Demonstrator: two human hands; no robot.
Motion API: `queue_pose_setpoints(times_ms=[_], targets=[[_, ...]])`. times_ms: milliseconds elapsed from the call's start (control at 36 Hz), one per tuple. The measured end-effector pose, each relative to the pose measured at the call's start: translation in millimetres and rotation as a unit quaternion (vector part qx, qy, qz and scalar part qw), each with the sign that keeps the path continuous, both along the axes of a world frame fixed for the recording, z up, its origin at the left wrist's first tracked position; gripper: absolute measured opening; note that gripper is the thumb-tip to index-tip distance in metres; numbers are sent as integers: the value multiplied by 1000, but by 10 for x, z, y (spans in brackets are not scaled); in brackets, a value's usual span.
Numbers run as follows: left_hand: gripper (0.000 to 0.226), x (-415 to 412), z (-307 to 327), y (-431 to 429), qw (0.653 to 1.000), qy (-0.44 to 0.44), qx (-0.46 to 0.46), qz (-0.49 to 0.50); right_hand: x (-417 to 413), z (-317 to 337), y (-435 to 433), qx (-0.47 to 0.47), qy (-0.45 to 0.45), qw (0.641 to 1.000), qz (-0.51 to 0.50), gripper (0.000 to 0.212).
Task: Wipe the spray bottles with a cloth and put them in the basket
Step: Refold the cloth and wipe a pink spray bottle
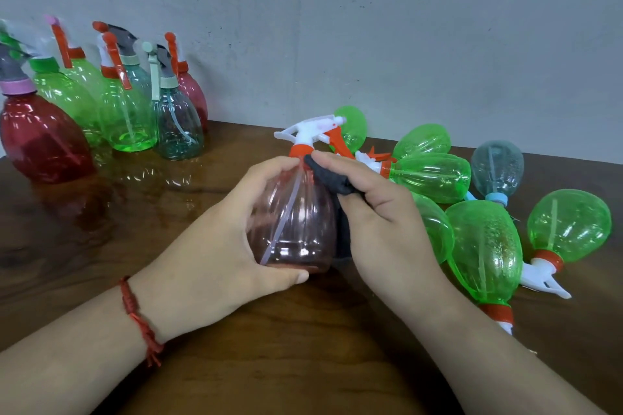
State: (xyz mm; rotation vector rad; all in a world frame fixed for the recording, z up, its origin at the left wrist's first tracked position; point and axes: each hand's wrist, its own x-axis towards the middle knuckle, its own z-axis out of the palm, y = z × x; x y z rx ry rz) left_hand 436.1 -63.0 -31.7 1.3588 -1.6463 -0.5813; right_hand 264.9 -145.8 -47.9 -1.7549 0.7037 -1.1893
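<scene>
My left hand (pixel 215 246) grips a clear pink spray bottle (pixel 296 222) with a white and orange trigger head, holding it upright above the table. My right hand (pixel 381 212) holds a dark cloth (pixel 332 180) and presses it against the bottle's right side near the neck. Several green spray bottles (pixel 485 246) and one pale blue bottle (pixel 497 168) lie on their sides at the right. Several upright bottles, red, green and teal (pixel 128 108), stand at the back left. No basket is in view.
The wooden table (pixel 269 347) runs up to a grey wall (pixel 371 27) at the back. A red string bracelet (pixel 141 320) is on my left wrist.
</scene>
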Motion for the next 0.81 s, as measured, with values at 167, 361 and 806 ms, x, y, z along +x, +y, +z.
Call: queue_pose_setpoints(times_ms=[167, 361, 806], targets=[[113, 122, -373, 3, 998, -37, -41, -2, 5, -54, 3, -75, 34, 997, -4, 60], [115, 100, -409, -17, 995, -1, -82, 58, -23, -41, 18, -201, 119, 972, -17, 63], [110, 234, -310, -68, 977, 110, -51, 176, -4, 6, 164, -241, 156, 957, 53, 62]])
